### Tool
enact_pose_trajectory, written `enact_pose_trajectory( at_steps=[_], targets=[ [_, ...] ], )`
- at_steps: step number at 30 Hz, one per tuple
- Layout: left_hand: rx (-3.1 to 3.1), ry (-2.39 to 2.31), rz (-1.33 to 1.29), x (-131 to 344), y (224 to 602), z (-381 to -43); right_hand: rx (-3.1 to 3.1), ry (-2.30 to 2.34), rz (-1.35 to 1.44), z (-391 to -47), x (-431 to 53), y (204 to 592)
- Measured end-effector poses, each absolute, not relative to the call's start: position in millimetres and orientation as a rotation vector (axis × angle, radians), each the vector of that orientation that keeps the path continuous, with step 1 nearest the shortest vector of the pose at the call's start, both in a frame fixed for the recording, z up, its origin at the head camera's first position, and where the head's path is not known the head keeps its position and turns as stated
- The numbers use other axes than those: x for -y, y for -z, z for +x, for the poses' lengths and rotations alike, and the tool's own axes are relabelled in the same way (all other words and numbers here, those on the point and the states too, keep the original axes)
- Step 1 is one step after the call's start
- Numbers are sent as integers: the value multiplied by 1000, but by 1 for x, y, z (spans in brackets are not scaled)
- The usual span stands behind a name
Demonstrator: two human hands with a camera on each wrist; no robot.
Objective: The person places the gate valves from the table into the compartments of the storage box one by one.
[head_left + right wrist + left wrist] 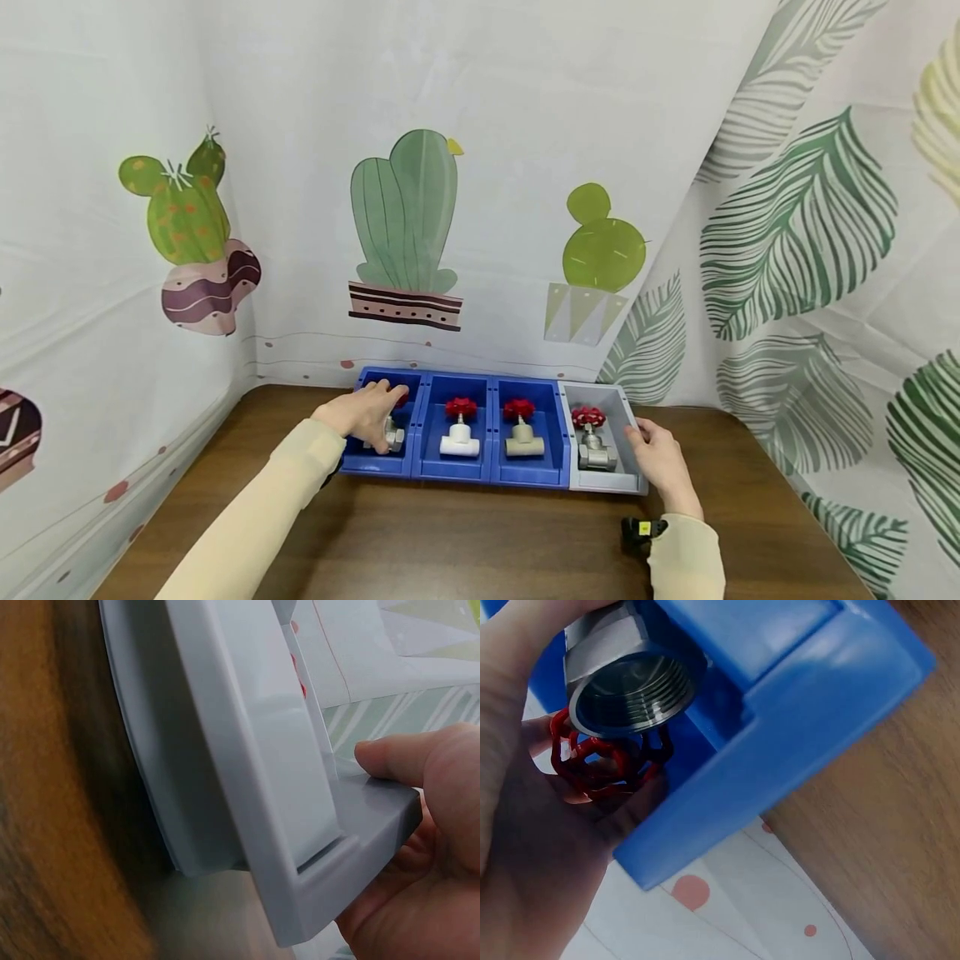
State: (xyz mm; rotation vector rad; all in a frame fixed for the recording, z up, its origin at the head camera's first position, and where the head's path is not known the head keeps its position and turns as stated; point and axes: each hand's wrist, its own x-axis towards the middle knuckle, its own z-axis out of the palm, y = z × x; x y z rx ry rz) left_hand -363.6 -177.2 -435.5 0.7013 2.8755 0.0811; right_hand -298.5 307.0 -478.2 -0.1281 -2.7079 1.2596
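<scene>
In the leftmost blue bin (375, 468), my left hand (363, 414) reaches over a metal gate valve (394, 435). The left wrist view shows the thumb along its threaded metal body (634, 690) and the fingers curled around its red handwheel (604, 769). My right hand (663, 460) pinches the side rim of the grey bin (375, 806) at the right end, thumb on top and fingers beneath. Inside the grey bin stands another metal valve (597, 455) with a red handwheel (588, 417).
Two middle blue bins hold a white valve (459, 440) and a beige valve (524, 440), both with red wheels. All the bins stand in a row on the brown wooden table (480, 542), against a cactus-print curtain (510, 250).
</scene>
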Motion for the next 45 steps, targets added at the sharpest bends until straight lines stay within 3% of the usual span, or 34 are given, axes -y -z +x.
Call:
enact_pose_trajectory(
  at_steps=[30, 45],
  targets=[
    [-2811, -140, 464, 171, 439, -363, 2705, -1266, -123, -298, -303, 478],
    [-2834, -128, 579, 166, 439, -363, 2721, -1255, -142, -296, -305, 474]
  ],
)
